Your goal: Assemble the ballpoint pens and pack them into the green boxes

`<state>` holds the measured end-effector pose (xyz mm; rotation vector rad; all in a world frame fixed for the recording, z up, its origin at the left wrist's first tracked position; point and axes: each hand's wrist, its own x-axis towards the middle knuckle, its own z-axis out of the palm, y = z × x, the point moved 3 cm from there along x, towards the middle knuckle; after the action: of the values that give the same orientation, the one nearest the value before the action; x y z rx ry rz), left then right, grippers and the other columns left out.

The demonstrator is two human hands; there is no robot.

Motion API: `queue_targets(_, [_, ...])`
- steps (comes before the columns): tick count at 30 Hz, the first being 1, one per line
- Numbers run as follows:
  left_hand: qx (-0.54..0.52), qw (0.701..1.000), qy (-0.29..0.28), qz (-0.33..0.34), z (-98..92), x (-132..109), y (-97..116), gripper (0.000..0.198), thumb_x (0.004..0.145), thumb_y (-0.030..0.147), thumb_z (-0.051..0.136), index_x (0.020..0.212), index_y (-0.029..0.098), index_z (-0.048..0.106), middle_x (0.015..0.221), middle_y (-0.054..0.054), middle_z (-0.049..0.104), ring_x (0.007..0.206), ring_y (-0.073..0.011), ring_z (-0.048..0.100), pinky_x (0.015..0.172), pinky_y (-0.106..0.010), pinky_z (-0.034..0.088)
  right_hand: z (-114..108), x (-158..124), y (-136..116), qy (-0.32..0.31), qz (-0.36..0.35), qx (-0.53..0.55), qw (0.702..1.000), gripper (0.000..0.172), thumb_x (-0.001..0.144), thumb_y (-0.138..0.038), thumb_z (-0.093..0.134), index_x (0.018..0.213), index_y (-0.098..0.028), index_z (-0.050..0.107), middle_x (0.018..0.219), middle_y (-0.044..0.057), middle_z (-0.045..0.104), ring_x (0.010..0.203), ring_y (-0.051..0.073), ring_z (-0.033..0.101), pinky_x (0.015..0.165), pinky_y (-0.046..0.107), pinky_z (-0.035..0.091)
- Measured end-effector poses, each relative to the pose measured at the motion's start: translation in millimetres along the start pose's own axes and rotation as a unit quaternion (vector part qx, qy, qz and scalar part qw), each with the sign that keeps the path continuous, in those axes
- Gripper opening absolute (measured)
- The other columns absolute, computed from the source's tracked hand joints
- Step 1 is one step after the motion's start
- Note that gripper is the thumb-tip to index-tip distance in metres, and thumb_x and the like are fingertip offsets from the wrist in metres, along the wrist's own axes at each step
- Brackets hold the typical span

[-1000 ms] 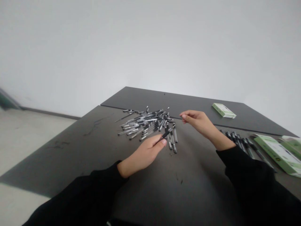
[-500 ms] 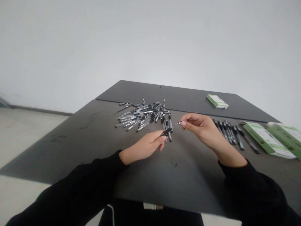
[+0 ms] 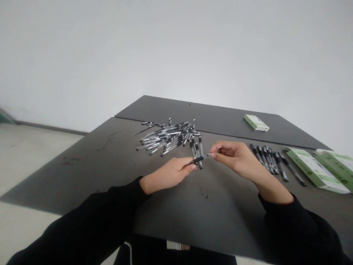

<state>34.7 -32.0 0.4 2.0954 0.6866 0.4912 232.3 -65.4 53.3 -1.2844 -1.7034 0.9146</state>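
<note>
From the head view, a dark grey matte tabletop (image 3: 82,173) fills the lower part of the picture, scuffed with a few faint marks. A second dark slab (image 3: 220,116) butts against it just behind a loose heap of black-and-clear plastic pens (image 3: 165,138). A plain white wall (image 3: 176,44) rises beyond the heap, and a pale floor (image 3: 27,147) shows to its left.

Just in front of the heap and slightly to its right, the left hand (image 3: 168,175) is loosely curled. Its thumb and forefinger nip the dark grip end of a single black-and-clear plastic pen (image 3: 199,159). The right hand (image 3: 237,158) pinches the pen's other end between thumb and forefinger, its remaining fingers folded in. The pen hangs just above the table, nearly level. Both forearms wear black sleeves.

To the right of the heap lies a row of black capped pens (image 3: 268,160). Farther right are two long green-and-white cardboard boxes (image 3: 311,167), and right and behind is a small green carton (image 3: 256,122).

A second ago the right hand was clear of the pen. Half a second ago it had the tip, with the pen slanted upward; now the pen lies flatter and lower.

The print on the boxes is too small to read.
</note>
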Motion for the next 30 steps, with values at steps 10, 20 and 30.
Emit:
queue_targets(10, [0.022, 1.000, 0.009, 0.019, 4.0, -0.2, -0.3, 0.026, 0.098, 0.034, 0.043, 0.086, 0.018, 0.059, 0.080, 0.000, 0.061, 0.076, -0.0151, 0.054, 0.071, -0.025, 0.037, 10.0, 0.3, 11.8, -0.038, 0.022, -0.004, 0.999, 0.035, 0.081, -0.052, 0.070, 0.073, -0.018, 0.064, 0.063, -0.001, 0.058, 0.060, 0.013, 0.050, 0.059, 0.027, 0.039])
queue_targets(20, [-0.080, 0.997, 0.008, -0.001, 8.2, 4.6, -2.1, 0.025, 0.097, 0.034, 0.042, 0.088, 0.017, 0.057, 0.069, 0.004, 0.046, 0.065, -0.0120, 0.043, 0.063, -0.024, 0.035, 24.3, -1.3, 13.6, -0.001, 0.010, 0.029, 1.000, 0.039, 0.083, -0.059, 0.066, 0.088, -0.020, 0.064, 0.064, 0.001, 0.062, 0.060, 0.015, 0.056, 0.059, 0.029, 0.046])
queue_targets(30, [-0.063, 0.998, 0.000, 0.001, 9.6, 4.7, -2.1, 0.026, 0.096, 0.038, 0.041, 0.084, 0.018, 0.053, 0.070, 0.003, 0.046, 0.065, -0.0122, 0.043, 0.063, -0.024, 0.034, 22.4, -2.9, 12.8, -0.040, 0.039, 0.111, 0.992, 0.044, 0.078, -0.057, 0.073, 0.093, -0.018, 0.061, 0.064, -0.001, 0.063, 0.055, 0.012, 0.058, 0.055, 0.027, 0.049])
